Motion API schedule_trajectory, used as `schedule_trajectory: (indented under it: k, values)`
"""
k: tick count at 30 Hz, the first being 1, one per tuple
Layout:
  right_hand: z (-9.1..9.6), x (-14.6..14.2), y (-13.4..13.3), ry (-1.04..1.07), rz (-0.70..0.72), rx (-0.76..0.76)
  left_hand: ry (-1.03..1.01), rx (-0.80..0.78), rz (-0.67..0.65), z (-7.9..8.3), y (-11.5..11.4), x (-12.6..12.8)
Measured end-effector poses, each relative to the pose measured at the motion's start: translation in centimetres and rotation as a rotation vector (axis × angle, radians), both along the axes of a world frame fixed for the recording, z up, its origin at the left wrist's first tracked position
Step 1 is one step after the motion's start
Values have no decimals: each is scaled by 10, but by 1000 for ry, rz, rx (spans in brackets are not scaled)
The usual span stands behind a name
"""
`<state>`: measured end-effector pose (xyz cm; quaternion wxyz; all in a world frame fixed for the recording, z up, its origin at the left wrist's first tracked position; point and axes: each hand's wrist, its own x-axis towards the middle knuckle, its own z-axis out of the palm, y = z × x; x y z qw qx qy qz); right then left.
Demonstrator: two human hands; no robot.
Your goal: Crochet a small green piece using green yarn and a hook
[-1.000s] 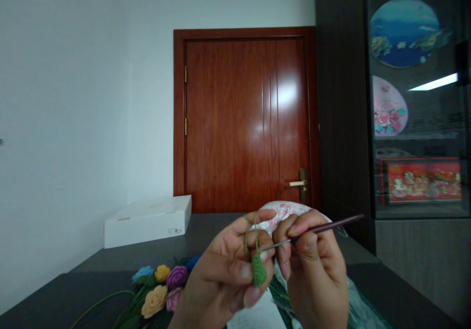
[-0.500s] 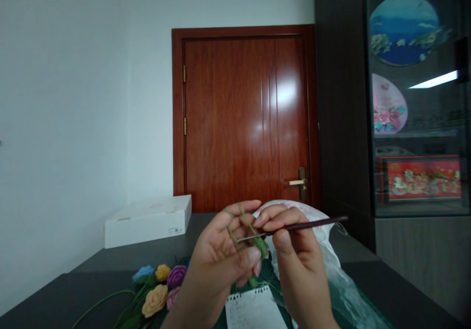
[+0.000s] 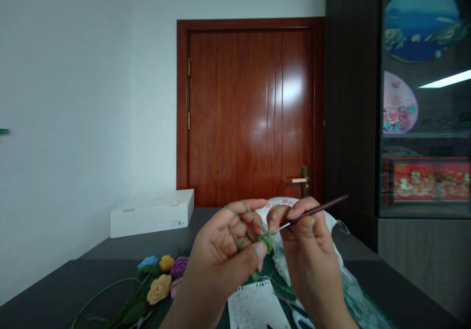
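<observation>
My left hand (image 3: 224,250) pinches a small green crocheted piece (image 3: 265,243) between thumb and fingertips, with green yarn (image 3: 235,231) looped over its raised fingers. My right hand (image 3: 305,240) grips a crochet hook (image 3: 312,212) with a dark slim handle, like a pen. The hook's metal tip reaches into the green piece. Below my hands, a strand of green yarn trails toward a green mat. My fingers hide part of the crocheted piece.
Crocheted roses on green stems (image 3: 159,288) lie on the dark table (image 3: 55,289) to the left. A notepad (image 3: 255,305) and a white plastic bag (image 3: 279,216) lie below and behind my hands. A white box (image 3: 151,213) stands at the back; a wooden door (image 3: 250,108) and glass cabinet (image 3: 423,103) stand beyond.
The green piece has risen from hanging below my left fingers to being pinched at the fingertips, with the hook tip at it. The view has shifted slightly, showing more of the notepad.
</observation>
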<state>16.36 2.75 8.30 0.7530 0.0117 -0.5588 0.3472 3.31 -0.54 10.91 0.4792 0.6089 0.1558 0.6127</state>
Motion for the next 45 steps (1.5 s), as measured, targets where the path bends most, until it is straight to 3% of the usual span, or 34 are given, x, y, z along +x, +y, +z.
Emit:
schedule_trajectory:
  k: [4, 10, 17, 19, 22, 30, 37, 45]
  values:
    - [3, 6, -1, -27, -117, 85, -1, -3, 46, 0, -1, 1]
    - [5, 15, -8, -100, -405, 250, -7, 5, 122, -2, -2, 4]
    - [0, 29, -13, -353, -735, 504, -3, 68, 212, -4, -1, 4]
    - [1, 29, -16, -413, -834, 516, 13, 82, 217, -4, -1, 4]
    - [2, 26, -19, -432, -928, 418, -14, 54, 232, -5, -2, 7]
    - [-11, 22, -12, -327, -909, 423, -102, -67, 213, -9, -9, 17]
    - [-20, 22, -1, -209, -908, 643, -146, -137, 74, -7, -7, 20]
    - [-21, 3, 11, 21, -818, 571, -181, -171, -15, -5, -5, 18]
